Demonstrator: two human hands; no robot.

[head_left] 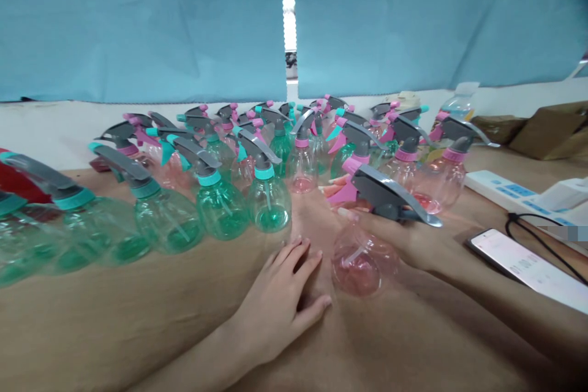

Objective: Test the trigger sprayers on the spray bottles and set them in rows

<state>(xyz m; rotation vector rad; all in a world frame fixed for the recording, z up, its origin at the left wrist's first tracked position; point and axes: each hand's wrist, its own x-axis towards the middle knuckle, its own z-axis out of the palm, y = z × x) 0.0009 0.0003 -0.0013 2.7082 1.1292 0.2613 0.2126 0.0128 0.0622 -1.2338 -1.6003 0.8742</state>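
Note:
My left hand (280, 297) lies palm down on the brown tabletop, its fingers stretched out and nothing in it. Just right of it is a clear pink spray bottle (358, 266) with a little liquid and a thin tube inside. My right hand (362, 219) is closed about the neck of this bottle, below its grey and pink trigger head (379, 190). Part of that hand is hidden by the head. The bottle looks tilted. Nearest beyond my left hand stands a green spray bottle (270, 205) with a turquoise collar.
More green spray bottles (168, 220) line the left side, with several pink and green ones crowded behind. At right lie a phone (528, 263), a black cable (546, 220) and a white power strip (509, 190). Brown packages (546, 131) sit farther back, before a blue cloth (138, 24).

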